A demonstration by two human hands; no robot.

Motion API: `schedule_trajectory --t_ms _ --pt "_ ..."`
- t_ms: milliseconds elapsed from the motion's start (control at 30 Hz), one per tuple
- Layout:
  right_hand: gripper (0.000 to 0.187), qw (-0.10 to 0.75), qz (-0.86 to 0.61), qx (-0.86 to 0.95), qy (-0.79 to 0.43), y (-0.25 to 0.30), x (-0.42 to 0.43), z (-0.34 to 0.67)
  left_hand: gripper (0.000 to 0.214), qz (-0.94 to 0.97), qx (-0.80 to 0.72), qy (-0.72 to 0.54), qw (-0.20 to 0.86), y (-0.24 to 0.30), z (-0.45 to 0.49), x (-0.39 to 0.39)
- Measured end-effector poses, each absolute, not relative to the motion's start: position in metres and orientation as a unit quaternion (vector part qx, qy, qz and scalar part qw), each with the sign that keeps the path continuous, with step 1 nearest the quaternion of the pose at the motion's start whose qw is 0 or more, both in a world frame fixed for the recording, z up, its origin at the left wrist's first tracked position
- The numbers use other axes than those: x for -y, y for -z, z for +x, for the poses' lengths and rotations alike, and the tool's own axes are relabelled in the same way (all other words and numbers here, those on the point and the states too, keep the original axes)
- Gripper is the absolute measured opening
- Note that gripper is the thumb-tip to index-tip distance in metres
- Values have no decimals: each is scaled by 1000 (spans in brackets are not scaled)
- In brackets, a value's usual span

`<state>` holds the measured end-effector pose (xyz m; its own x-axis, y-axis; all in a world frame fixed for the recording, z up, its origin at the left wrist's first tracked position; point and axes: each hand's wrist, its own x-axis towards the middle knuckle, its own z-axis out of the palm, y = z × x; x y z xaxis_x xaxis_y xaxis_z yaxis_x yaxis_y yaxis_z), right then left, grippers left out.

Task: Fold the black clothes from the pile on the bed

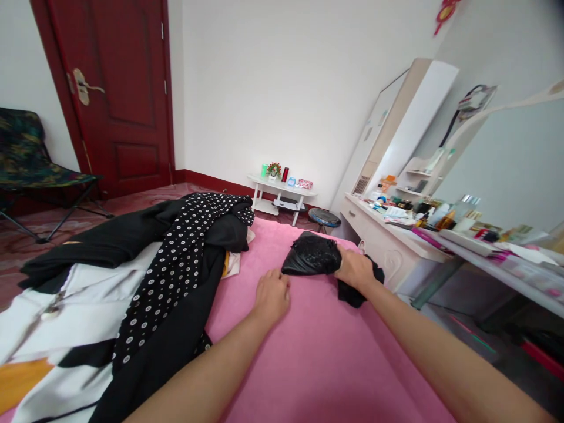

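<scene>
A black garment (312, 254) with a shiny, textured panel lies on the pink bedcover (308, 352) in front of me. At its left corner is my left hand (273, 295), with fingers curled and closed on the edge. My right hand (353, 268) grips the garment's right side, and a dark part of the cloth hangs out below and beyond that hand. The fingertips of the right hand are partly hidden. To the left of my left arm lies a heap of clothes, with a black polka-dot garment (176, 258) on top.
Black folded trousers (110, 235) and white clothing (101, 299) lie on the left. A dressing table (374, 220) with bottles stands on the right, a round stool (324, 218) beyond the bed. Further off are a low white table (282, 187), a camouflage chair (30, 153) and a red door (114, 88).
</scene>
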<state>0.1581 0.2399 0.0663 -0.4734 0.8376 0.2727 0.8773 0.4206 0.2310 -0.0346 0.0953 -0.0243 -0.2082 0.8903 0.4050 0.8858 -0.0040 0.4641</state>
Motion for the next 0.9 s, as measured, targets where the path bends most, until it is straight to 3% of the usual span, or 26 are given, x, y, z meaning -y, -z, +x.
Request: schedule_trajectory --t_ms 133,267,467,633,900 --pt "61 63 -474 848 228 -94 -294 177 21 639 -712 -291 -14 23 -31 -97" --pt "73 70 -482 817 307 -74 -329 177 20 643 -718 -266 -17 19 -30 -97" --pt "69 49 -579 808 97 17 -311 141 22 651 -722 -234 -20 18 -28 -98" --pt "56 44 -593 801 65 39 -273 133 21 653 -715 -248 -23 14 -29 -92" --pt "61 31 -591 804 56 42 -184 127 26 661 -715 -228 -15 2 -30 -75"
